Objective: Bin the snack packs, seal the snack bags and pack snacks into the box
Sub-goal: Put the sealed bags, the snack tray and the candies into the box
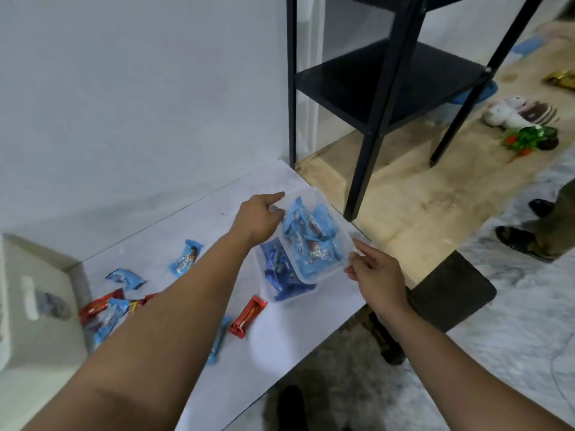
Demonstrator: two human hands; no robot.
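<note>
A clear plastic box [323,273] full of light blue snack packs [311,237] rests tilted on top of a second clear box [281,298] holding dark blue packs [275,262]. My left hand [259,217] grips the upper box's far left rim. My right hand [375,273] holds its near right corner. Loose packs lie on the white table [273,346]: a red bar [248,315], a blue pack [186,258], another blue pack [126,278], and a red and blue cluster [105,312] partly hidden by my left forearm.
A grey box [34,306] stands at the table's left end. A black shelf unit [382,85] stands beyond the table's far corner. A dark stool [451,293] sits by the table's right edge. A person's sandalled feet [525,241] are at the right.
</note>
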